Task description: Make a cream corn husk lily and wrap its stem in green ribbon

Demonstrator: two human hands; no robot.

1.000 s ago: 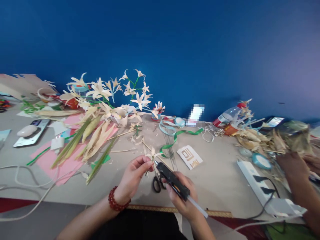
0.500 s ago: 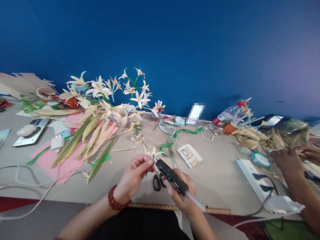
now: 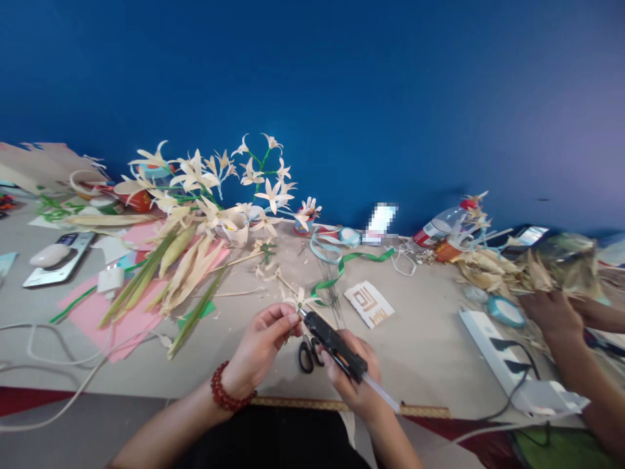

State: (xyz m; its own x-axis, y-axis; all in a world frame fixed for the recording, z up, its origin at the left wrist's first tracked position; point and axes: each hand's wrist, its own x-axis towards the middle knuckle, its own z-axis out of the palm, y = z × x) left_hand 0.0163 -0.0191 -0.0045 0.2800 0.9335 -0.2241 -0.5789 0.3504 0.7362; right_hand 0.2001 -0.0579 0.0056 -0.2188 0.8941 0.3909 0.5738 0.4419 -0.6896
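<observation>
Between the thumb and fingers of my left hand (image 3: 268, 332) is a small pale corn-husk flower (image 3: 301, 299), its petals spread above the fingertips. My right hand (image 3: 359, 378) is wrapped round a black hot glue gun (image 3: 336, 342), with a clear glue stick (image 3: 381, 392) jutting from its back end. The gun's nozzle is at the base of the flower, close to my left fingertips; whether it touches cannot be made out. Scissors (image 3: 306, 357) with black handles lie on the table just beneath the gun, partly hidden by it.
Finished husk flowers (image 3: 195, 172) stand in cups at the back left. Corn husks (image 3: 188, 273) lie on pink paper (image 3: 107, 332). Green ribbon (image 3: 351, 257) and a white card (image 3: 370, 304) are ahead. On the right are a power strip (image 3: 502, 352) and another person's hand (image 3: 551, 319).
My hands, the flower and the glue gun hold nearly the same position. At the right, the other person's hands have shifted over the husks.
</observation>
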